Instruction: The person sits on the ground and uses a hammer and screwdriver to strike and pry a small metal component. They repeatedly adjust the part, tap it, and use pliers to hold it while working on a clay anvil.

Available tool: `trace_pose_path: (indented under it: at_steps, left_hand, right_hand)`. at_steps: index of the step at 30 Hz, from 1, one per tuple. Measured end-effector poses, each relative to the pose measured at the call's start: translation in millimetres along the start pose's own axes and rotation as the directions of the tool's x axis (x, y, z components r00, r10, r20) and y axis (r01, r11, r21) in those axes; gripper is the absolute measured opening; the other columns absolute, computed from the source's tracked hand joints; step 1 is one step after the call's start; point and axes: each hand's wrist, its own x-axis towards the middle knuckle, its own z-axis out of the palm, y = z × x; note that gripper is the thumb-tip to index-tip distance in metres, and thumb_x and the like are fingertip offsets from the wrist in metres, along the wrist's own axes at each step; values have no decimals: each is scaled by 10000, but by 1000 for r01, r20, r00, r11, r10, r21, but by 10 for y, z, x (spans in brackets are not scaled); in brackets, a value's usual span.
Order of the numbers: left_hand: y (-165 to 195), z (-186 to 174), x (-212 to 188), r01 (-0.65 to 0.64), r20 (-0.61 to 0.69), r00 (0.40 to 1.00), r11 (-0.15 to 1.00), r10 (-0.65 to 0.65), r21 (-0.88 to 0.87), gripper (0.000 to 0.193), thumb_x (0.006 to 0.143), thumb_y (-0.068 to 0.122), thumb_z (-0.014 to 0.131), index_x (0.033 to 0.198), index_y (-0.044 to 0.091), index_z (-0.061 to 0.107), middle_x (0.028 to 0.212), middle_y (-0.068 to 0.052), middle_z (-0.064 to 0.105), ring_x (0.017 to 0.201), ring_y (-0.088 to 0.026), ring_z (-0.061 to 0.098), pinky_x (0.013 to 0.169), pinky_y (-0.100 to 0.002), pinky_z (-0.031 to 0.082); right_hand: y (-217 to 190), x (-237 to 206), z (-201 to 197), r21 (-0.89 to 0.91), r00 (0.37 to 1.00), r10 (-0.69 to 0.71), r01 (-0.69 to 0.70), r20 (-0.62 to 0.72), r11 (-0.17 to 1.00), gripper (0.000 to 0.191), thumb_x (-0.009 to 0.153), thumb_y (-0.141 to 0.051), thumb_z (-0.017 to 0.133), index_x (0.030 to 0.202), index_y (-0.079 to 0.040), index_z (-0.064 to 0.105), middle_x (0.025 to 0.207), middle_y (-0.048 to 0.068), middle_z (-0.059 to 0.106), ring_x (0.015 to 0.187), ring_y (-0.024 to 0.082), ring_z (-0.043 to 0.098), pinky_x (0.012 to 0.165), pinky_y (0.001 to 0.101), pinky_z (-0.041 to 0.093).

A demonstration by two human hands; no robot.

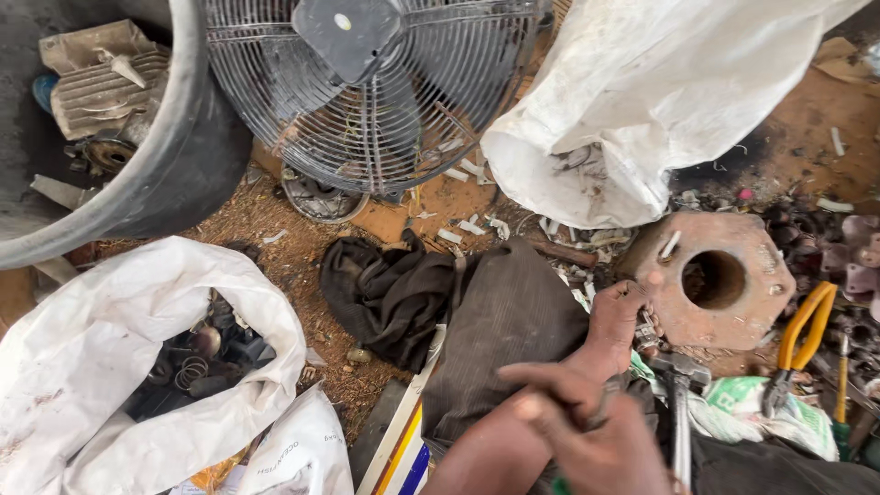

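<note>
My right hand (616, 323) reaches forward and pinches a small metal part (647, 330) against the edge of a rusty octagonal metal block (753, 261) with a round hole in its middle. My left hand (576, 435) is closer to me, its arm coming in from the lower left. Its fingers are closed around a thin tool with a green handle tip (559, 487). A metal hammer (679, 403) lies just right of both hands, head pointing away from me.
Yellow-handled pliers (807, 332) and a screwdriver (841, 390) lie at the right. A wire-caged fan (367, 92) lies at the top, beside a black tub (183, 156) holding an old motor. White sacks (110, 367) (660, 92), a dark cloth (385, 293) and scattered scrap cover the ground.
</note>
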Motion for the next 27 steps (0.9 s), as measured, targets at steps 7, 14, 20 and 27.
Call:
trace_pose_path:
  at_steps: [7,14,20,27]
  left_hand:
    - [-83,-38,165,53,129,991,972,-23,-227,110,944,137,681,992,150,583,766,-36,596,613,-179,622,499,-341,526]
    - [-341,-12,395,195,242,961,953,-138,-232,109,902,211,564,980,137,580,864,-52,625,760,-218,660,505,-363,504]
    - [-525,71,333,80,407,914,983,-6,-167,144,906,183,564,995,71,577,948,-87,622,840,-205,641,710,-343,543]
    - [-497,213,244,57,297,953,998,-65,33,190,869,157,634,1054,118,615,1001,-26,654,860,-108,642,797,-260,552]
  right_hand:
    - [1201,-655,-1154,408,548,806,-699,-223,588,400,971,-341,625,1141,1,744,640,4,555,440,122,369,416,308,274]
    - [1846,-1528,-1091,470,417,889,-757,-189,455,433,993,-370,641,961,61,665,637,120,628,499,183,643,481,315,535]
    - [1350,-733,-1201,517,475,771,-572,-424,637,372,896,-379,649,1132,-97,706,706,18,778,333,88,420,276,255,296]
    - [1133,-422,-1220,398,525,608,-464,-596,791,432,839,-340,799,1028,45,756,548,53,593,390,105,480,336,260,336]
